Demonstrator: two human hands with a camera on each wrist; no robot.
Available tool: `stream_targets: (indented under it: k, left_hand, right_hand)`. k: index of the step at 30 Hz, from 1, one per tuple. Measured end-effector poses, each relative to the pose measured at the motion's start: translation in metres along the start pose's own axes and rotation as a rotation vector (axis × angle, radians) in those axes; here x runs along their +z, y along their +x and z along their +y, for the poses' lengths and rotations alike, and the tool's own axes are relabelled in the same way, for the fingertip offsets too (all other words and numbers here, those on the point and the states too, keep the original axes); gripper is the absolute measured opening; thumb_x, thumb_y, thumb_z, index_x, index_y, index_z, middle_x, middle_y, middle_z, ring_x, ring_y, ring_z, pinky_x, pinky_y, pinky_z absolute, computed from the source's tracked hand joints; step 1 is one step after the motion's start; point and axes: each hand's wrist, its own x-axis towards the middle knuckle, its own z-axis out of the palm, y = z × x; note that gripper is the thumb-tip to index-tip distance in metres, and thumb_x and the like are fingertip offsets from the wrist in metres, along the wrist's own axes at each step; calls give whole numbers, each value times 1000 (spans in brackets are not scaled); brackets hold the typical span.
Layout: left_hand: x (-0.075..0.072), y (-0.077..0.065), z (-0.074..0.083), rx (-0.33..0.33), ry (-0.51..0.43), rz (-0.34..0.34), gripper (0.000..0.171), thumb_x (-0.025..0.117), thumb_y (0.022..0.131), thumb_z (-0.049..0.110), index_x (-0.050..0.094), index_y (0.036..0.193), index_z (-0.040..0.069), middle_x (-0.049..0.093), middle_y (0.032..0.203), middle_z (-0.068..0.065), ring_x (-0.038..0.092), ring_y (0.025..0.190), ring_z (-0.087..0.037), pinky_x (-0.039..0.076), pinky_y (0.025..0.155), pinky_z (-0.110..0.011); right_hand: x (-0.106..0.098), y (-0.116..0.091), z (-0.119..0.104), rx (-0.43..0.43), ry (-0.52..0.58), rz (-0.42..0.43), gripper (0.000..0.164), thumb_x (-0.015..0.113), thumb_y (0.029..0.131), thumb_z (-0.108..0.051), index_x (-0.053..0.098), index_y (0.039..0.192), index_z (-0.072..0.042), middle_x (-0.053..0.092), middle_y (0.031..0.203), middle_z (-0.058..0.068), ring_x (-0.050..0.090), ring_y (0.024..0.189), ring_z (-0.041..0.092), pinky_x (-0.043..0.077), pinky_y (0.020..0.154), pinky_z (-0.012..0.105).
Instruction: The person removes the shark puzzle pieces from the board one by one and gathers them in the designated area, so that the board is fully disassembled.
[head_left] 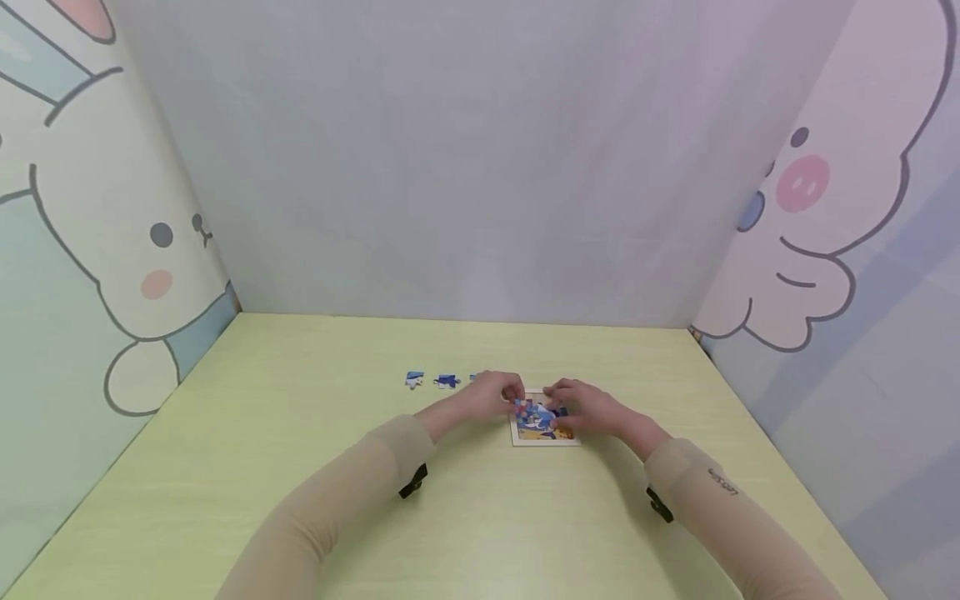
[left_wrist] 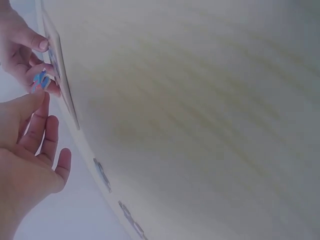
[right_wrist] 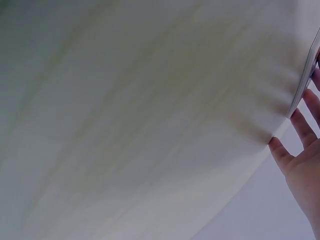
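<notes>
Yellow tabletop (head_left: 480,517) spans the lower frame. Left hand (head_left: 489,396) pinches a puzzle piece (left_wrist: 41,80); right hand (head_left: 594,409), fingers spread, apparently steadies the puzzle tray (head_left: 546,443) right of centre.

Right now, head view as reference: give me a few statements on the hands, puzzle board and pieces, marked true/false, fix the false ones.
1. The left hand holds a puzzle piece. True.
2. The loose pieces lie to the right of the puzzle board. False: they lie to its left.
3. The right hand is at the board's right side. True.
4. Both hands wear gloves. False: both are bare.
5. The board has a pale border. True.
</notes>
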Motion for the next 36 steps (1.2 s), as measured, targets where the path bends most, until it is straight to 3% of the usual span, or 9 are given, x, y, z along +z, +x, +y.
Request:
stream_targets:
  k: [5, 19, 26, 36]
  left_hand:
    - [-7, -5, -1, 13, -18, -5, 12, 70, 85, 10, 63, 94, 12, 66, 88, 4, 60, 83, -7, 47, 81, -24]
    - [-39, -24, 2, -4, -106, -32, 11, 68, 86, 10, 62, 96, 10, 64, 87, 5, 58, 83, -9, 48, 78, -26]
    - [-53, -40, -7, 7, -118, -20, 13, 67, 87, 10, 62, 98, 5, 65, 86, 5, 58, 82, -9, 48, 78, -26]
    - [-76, -65, -23, -33, -164, -5, 10, 68, 87, 12, 63, 95, 9, 65, 88, 2, 59, 83, -11, 49, 77, -27]
  right_hand:
    - [0, 0, -1, 13, -32, -13, 32, 67, 87, -34, 66, 113, -16, 52, 135, 10, 48, 122, 32, 39, 99, 51]
    - [1, 2, -2, -7, -43, -29, 29, 66, 88, -34, 64, 112, -17, 51, 137, 10, 48, 123, 30, 39, 100, 49]
    - [-1, 3, -4, -21, -48, -24, 30, 66, 88, -33, 64, 112, -15, 51, 136, 11, 48, 124, 32, 39, 100, 51]
    - [1, 2, -2, -32, -64, -19, 30, 66, 88, -32, 63, 112, -14, 51, 136, 12, 48, 123, 32, 40, 98, 51]
